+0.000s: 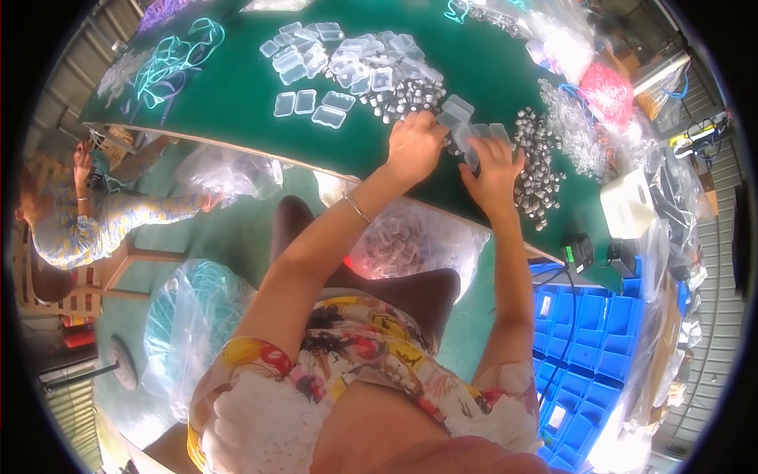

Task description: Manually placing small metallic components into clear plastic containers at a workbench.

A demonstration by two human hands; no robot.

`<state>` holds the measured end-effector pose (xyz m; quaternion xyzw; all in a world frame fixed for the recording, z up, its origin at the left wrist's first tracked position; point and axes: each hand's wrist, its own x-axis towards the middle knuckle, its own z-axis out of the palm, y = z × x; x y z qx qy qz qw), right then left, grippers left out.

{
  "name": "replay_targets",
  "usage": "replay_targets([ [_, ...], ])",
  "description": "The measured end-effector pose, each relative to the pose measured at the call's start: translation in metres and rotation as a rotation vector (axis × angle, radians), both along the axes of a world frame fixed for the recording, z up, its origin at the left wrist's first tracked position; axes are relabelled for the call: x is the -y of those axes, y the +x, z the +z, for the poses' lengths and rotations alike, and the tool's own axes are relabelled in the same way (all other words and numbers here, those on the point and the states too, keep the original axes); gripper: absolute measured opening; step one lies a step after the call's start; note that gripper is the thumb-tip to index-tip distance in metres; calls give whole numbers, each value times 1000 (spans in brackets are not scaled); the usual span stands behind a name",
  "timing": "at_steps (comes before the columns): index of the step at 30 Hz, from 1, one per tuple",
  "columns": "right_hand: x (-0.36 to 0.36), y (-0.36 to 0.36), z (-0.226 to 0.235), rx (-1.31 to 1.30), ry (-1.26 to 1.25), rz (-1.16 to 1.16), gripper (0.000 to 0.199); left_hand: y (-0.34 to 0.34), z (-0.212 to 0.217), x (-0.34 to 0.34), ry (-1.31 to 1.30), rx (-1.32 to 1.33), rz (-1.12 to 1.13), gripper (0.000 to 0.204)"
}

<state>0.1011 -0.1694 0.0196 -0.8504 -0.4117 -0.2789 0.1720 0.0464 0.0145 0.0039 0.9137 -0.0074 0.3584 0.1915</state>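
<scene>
My left hand [416, 146] is closed at the edge of a pile of small black-and-white pieces [410, 96]. Its fingertips are bent down and hidden, so what they pinch cannot be made out. Close beside it, my right hand [494, 175] has its thumb and fingers around a clear plastic box [468, 155] on the green table. Another clear box [455, 110] lies against it, just beyond the fingers. To the right of my right hand spreads a second pile of small dark-and-silver pieces [538, 170].
Many clear boxes [347, 59] are heaped farther back on the table [237, 95]. Teal cords [174, 67] lie at left. A white container [626, 204] and a small black device [577, 251] stand at right, above blue bins [584, 324]. Another person [87, 225] sits at left.
</scene>
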Motion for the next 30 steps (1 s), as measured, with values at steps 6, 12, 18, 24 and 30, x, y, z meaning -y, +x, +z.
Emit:
replay_targets([
  [6,5,-4,1,82,150,-13,33,-9,6,7,-16,94,-132,27],
  [12,18,-31,-8,84,413,38,32,-13,3,9,66,21,-210,22],
  [18,32,-53,-14,94,397,-41,33,-18,4,12,56,121,-240,19],
  [24,37,-57,-18,106,343,-59,33,-29,7,22,-68,4,-316,13],
  [30,39,-69,-20,70,250,-20,37,-31,5,19,-138,-21,-438,9],
])
